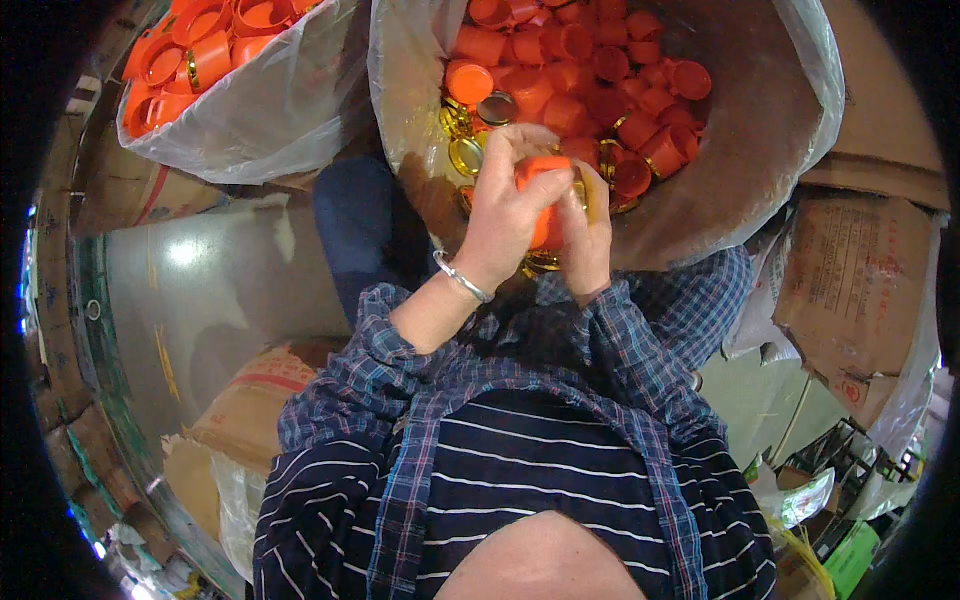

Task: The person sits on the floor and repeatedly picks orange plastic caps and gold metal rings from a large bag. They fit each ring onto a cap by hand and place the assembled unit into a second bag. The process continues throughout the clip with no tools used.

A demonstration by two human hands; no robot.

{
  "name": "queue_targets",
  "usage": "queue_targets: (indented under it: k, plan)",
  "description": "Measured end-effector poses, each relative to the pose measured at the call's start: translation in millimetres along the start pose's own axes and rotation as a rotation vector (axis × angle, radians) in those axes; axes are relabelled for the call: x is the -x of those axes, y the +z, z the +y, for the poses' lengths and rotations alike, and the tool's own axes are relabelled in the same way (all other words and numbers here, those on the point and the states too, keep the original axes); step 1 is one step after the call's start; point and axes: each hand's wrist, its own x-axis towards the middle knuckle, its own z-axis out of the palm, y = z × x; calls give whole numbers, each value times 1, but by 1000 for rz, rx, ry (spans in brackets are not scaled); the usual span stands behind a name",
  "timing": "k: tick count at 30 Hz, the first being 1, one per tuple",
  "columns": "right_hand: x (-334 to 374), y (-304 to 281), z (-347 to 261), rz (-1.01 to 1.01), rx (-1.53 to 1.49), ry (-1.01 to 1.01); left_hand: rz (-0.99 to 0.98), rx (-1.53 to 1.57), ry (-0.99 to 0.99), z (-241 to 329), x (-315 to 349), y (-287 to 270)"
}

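Observation:
Both my hands are together over the near side of a large plastic-lined bag [800, 150]. My left hand [505, 210] is closed round an orange plastic cup [546, 230], its thumb lying across the front. From the other side my right hand [587, 240] grips the same cup. A shiny gold piece [581, 188] shows by the right fingers; blur and the fingers hide its exact shape. Beyond my hands lie many orange cups [565, 90], some with gold bands. Loose gold rings [465, 156] and a round metal lid [496, 108] lie nearest my left hand.
A second clear bag [240, 130] at the far left holds more orange cups [205, 60]. Cardboard boxes stand at the right [850, 280] and lower left [250, 400]. A green package [852, 560] lies at the lower right. My knees flank the large bag.

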Motion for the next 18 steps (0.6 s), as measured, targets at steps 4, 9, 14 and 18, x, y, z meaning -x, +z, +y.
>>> queue_targets:
  k: [4, 9, 14, 18]
  plan:
    - [-7, -2, 1, 128, -441, 57, 66, -319, 134, -7, 19, 2]
    - [4, -4, 6, 123, 333, -243, 25, 180, -349, -19, 31, 7]
    - [3, -16, 6, 91, 625, -721, 32, 593, -709, -20, 9, 0]
    - [-2, -13, 10, 79, -384, 49, -138, -33, -188, -15, 30, 12]
